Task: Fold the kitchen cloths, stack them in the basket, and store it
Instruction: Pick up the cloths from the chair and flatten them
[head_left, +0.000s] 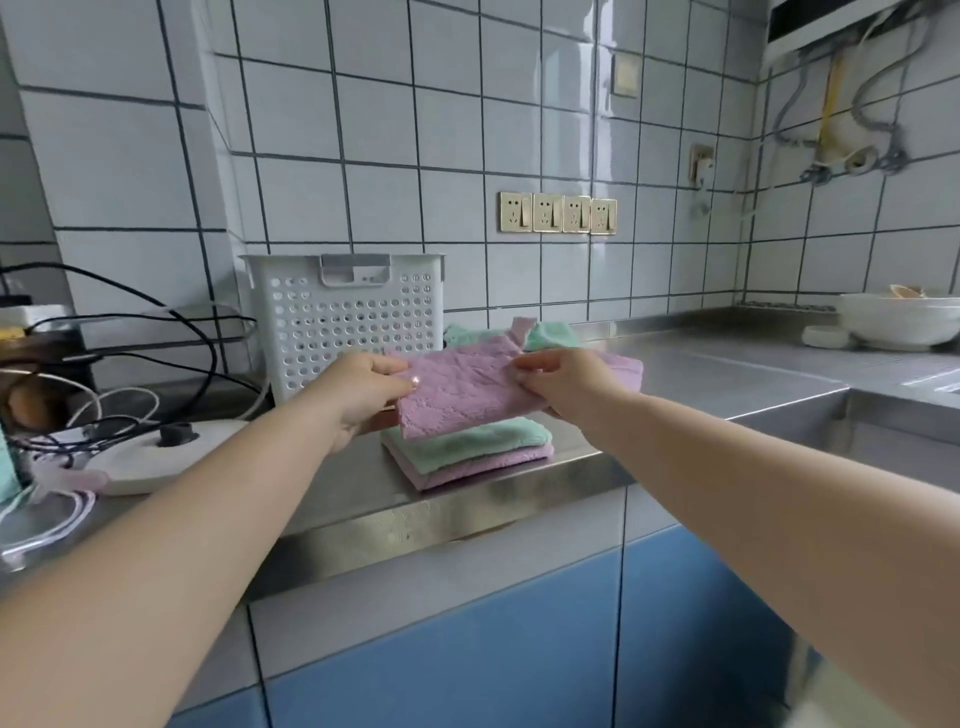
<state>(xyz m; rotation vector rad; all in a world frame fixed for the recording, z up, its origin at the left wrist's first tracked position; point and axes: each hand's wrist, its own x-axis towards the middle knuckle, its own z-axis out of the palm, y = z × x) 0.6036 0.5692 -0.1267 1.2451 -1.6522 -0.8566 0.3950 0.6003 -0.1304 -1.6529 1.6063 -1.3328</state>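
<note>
A steel counter (701, 379) runs across the scene in front of a tiled wall (415, 130), with blue cabinet doors (467, 649) below its near edge. At the far left of the counter a white basket (353, 327) with holed walls stands against the wall. Right of the basket, at the far side, loose green and pink cloths (545, 332) lie in a heap. Near the counter's front edge sits a stack (467, 452) of folded cloths, green on pink.

Just above that stack the person holds a pink cloth (462, 389), folded over and tilted down toward the near side. The left hand (363, 389) pinches its left edge, thumb on top and fingers under. The right hand (561, 379) pinches its right end, fingers curled round the fabric.

On the left lie a white kettle base (166, 457) and tangled cables (130, 332). White bowls (898, 322) stand far right. Four sockets (558, 213) are set in the wall.
</note>
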